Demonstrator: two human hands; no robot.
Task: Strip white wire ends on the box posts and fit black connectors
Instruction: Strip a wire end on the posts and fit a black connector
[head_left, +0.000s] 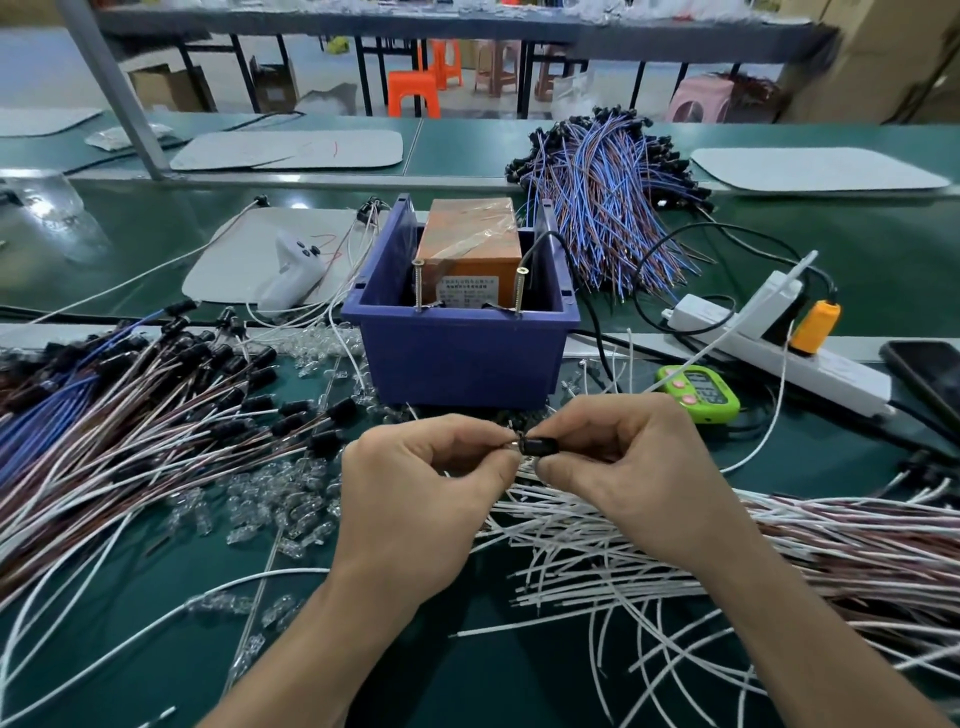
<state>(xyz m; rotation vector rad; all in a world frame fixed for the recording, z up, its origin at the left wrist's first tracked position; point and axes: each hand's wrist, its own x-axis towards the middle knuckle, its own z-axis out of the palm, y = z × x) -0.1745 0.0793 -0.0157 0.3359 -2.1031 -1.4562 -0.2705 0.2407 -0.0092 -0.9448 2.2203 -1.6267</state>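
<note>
- You are pinching a small black connector (541, 446) between the thumb and forefinger of your right hand (639, 467), just in front of the blue plastic bin (457, 358).
- Your left hand (426, 483) is gripping a thin wire end (511, 442) that is meeting the connector.
- The bin is holding a tape-wrapped orange box (467, 236), with two upright screw posts (418, 283) rising at its near edge.
- Loose white wires (623, 561) are lying beneath your right wrist.
- Clear glassy pieces (270, 512) are scattering over the green mat (363, 649), beside finished leads (156, 410) fanning out on the left.
</note>
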